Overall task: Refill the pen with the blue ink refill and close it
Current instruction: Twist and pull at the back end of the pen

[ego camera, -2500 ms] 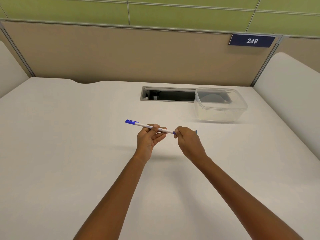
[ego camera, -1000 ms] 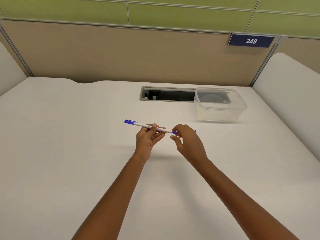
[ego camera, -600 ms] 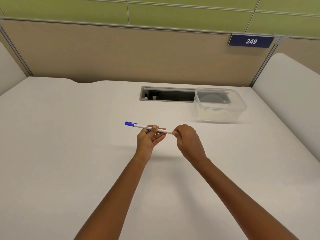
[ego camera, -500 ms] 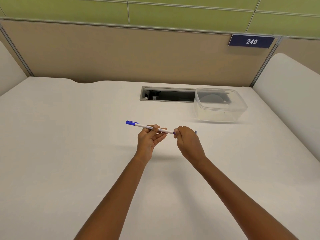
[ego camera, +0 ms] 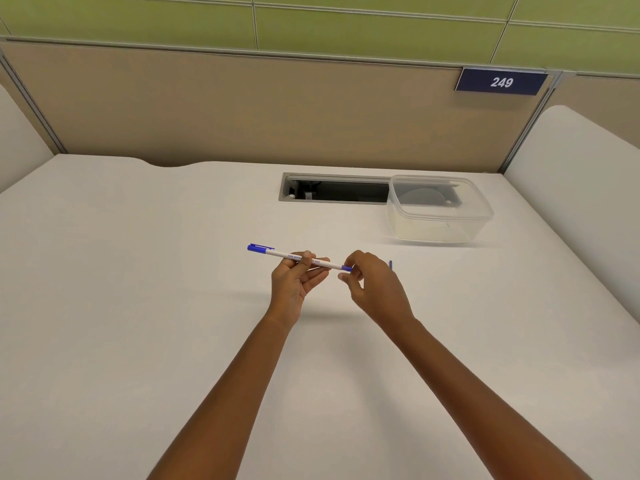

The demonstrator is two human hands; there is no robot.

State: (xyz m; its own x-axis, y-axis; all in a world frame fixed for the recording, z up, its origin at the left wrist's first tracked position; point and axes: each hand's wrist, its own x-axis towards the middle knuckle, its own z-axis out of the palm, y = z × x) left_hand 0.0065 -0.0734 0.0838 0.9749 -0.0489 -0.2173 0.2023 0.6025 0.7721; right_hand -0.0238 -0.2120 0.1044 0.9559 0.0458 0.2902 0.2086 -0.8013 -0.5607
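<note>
A white pen (ego camera: 281,253) with a blue cap on its left end is held level above the white desk (ego camera: 138,306). My left hand (ego camera: 294,284) grips the barrel near its middle, thumb on top. My right hand (ego camera: 375,287) pinches the blue end piece (ego camera: 346,268) at the pen's right end between thumb and fingertips, the other fingers loosely spread. A thin blue piece (ego camera: 390,265) shows just behind my right hand; most of it is hidden, so I cannot tell what it is.
A clear plastic container (ego camera: 440,211) stands at the back right, partly over a dark cable slot (ego camera: 332,190) in the desk. A beige partition with a "249" plate (ego camera: 501,82) closes the back; white side panels (ego camera: 581,174) flank the desk.
My right hand's fingers have loosened and spread around the pen's right end, showing its blue end piece. The pen and my left hand have stayed nearly still.
</note>
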